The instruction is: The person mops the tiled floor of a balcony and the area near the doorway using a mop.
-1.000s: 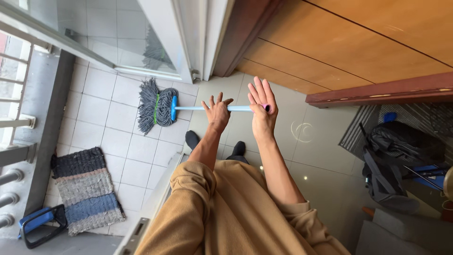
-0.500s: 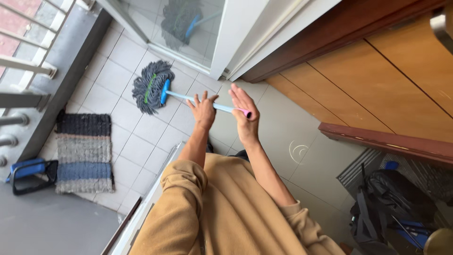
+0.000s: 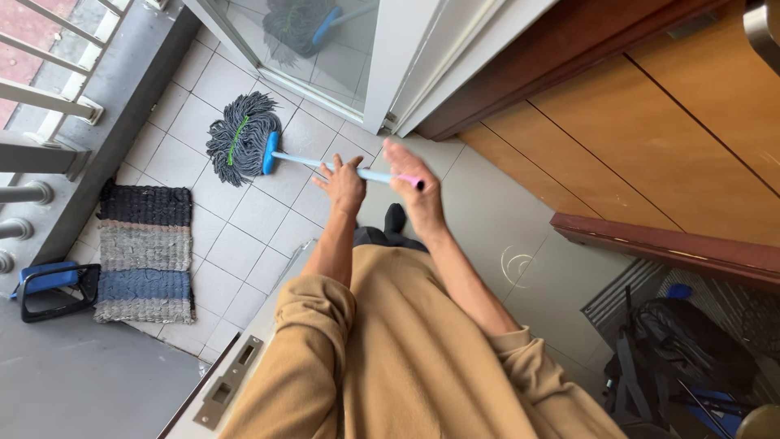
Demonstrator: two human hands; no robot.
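Mop (image 3: 268, 150) work is what we have in hand: from the head camera we judge this to be a stroke across the balcony tiles, with the grey string head (image 3: 236, 138) lying spread on the white tiled floor (image 3: 244, 228) just outside the glass sliding door (image 3: 325, 49). Our left hand (image 3: 343, 185) rests on the pale blue handle (image 3: 325, 167) partway along, fingers loosely spread rather than wrapped tight, while our right hand (image 3: 410, 183) cups the pink end cap (image 3: 413, 180) with the palm fairly open, pressing more than gripping. As we judge it, the next move calls for firmer closure on the handle before pulling or pushing, so the thin smooth shaft does not slip or twist. The mop strings look soft, thick and tangled, bound by a green band, with a blue plastic collar joining them to the handle. A woven striped mat (image 3: 145, 252) in dark, grey and blue bands lies well apart on the tiles, near a blue-seated folding stool (image 3: 53, 284). Indoors the floor is glossy grey, beside warm wooden panels (image 3: 650, 122).
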